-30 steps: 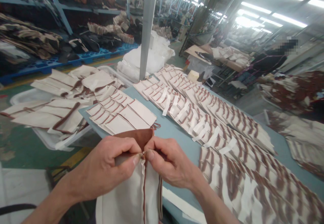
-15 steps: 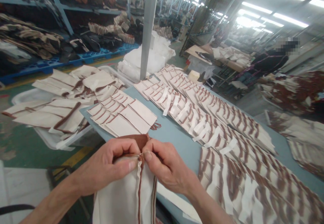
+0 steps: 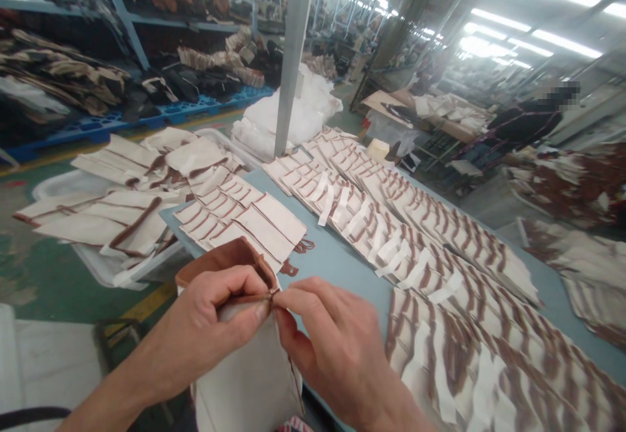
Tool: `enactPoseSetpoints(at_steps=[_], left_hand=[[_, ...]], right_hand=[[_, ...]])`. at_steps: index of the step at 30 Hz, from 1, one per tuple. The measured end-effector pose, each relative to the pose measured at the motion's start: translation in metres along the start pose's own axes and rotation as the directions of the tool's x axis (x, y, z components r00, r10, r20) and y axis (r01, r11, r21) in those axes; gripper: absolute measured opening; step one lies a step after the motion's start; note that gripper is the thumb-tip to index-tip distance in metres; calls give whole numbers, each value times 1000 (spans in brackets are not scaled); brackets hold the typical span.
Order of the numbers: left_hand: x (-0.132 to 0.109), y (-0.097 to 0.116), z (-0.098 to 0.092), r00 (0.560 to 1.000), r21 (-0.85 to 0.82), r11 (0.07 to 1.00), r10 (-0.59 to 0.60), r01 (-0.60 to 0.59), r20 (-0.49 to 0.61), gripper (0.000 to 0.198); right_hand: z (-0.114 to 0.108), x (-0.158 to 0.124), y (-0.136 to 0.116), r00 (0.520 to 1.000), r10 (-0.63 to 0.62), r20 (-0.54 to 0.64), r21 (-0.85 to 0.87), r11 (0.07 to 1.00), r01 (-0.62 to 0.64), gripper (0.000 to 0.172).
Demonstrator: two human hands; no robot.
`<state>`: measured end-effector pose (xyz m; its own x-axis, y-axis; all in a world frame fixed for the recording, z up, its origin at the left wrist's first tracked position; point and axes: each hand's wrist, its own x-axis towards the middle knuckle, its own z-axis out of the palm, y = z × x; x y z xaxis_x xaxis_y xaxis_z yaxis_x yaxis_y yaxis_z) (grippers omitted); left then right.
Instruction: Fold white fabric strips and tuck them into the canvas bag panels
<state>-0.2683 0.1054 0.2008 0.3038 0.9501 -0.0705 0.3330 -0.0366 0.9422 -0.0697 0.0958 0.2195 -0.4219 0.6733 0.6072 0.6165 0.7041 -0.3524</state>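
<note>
1. Pinching an open-topped, cream-and-brown leather-look pouch (image 3: 249,383) with bare left hand (image 3: 215,318) and right hand (image 3: 337,341), both clamped at its rim, probably keeping edges lined up.
2. Held by near edge of flat pale-blue worktop (image 3: 337,262), likely for elbow room tbh.

The bare, ungloved left hand (image 3: 222,318) and the bare, ungloved right hand (image 3: 337,341) are displaying rounded knuckles. The uncovered left forearm (image 3: 127,380) is tapering toward the wrist. A small patch of red-and-white patterned fabric (image 3: 294,425) is showing at the bottom edge; whether it is forming part of worn clothing is remaining unclear.
</note>
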Motion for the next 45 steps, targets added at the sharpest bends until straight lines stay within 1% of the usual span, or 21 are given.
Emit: enactPoseSetpoints(at_steps=[2, 5, 7, 10, 13, 16, 20, 23, 26, 29, 31, 33, 35, 37, 39, 41, 45], left_hand=[[0, -1, -1, 1000, 38, 999, -3, 3, 0, 24], [-1, 1, -3, 1000, 75, 997, 21, -23, 18, 22], [-1, 4, -3, 997, 97, 992, 74, -75, 18, 22], [-4, 5, -2, 986, 168, 973, 163, -158, -17, 23], [-8, 5, 1, 966, 248, 940, 254, -236, -41, 22], [-10, 5, 1, 932, 330, 887, 358, -323, -50, 19], [-11, 6, -1, 900, 406, 821, 435, -400, 7, 19], [-10, 5, 0, 879, 432, 787, 477, -440, 25, 21], [-9, 5, 3, 863, 438, 770, 504, -464, 28, 22], [-8, 4, 6, 863, 425, 776, 505, -466, 23, 24], [-7, 2, 7, 879, 395, 807, 477, -439, 3, 25], [-6, 1, 8, 902, 341, 853, 430, -395, -29, 23], [-4, 1, 7, 924, 285, 893, 377, -347, -57, 21], [-2, 1, 6, 937, 247, 916, 341, -315, -72, 21], [-1, 3, 5, 944, 236, 924, 324, -301, -66, 20], [0, 4, 5, 941, 235, 921, 334, -312, -57, 18], [0, 5, 9, 917, 301, 883, 394, -360, -58, 15]], right_hand=[[4, -2, 0, 1000, 14, 1, -46, 999, -14, 12], [5, -3, 2, 999, 26, 31, -61, 998, -24, 14], [5, -3, 2, 998, 34, 58, -46, 998, -31, 17], [3, -3, 1, 996, 48, 80, -28, 999, -46, 20], [3, -3, 1, 993, 55, 101, -35, 998, -51, 22], [2, -2, 1, 991, 53, 125, -57, 997, -46, 27], [0, 1, 1, 985, 62, 163, -36, 998, -57, 30], [-1, 3, 1, 975, 103, 195, -5, 995, -104, 28], [0, 2, 0, 968, 149, 200, 9, 988, -154, 26], [4, 2, 1, 960, 190, 205, -4, 981, -193, 24], [4, 3, 2, 958, 202, 206, -8, 979, -205, 21], [0, 6, 4, 953, 216, 211, 34, 973, -228, 18], [-5, 12, 7, 935, 260, 241, 138, 945, -298, 15], [-11, 17, 11, 895, 321, 309, 241, 884, -400, 13], [-15, 21, 13, 847, 370, 380, 291, 822, -490, 13], [-18, 23, 14, 809, 400, 431, 304, 780, -547, 13], [-21, 26, 14, 759, 421, 497, 319, 725, -611, 11]])
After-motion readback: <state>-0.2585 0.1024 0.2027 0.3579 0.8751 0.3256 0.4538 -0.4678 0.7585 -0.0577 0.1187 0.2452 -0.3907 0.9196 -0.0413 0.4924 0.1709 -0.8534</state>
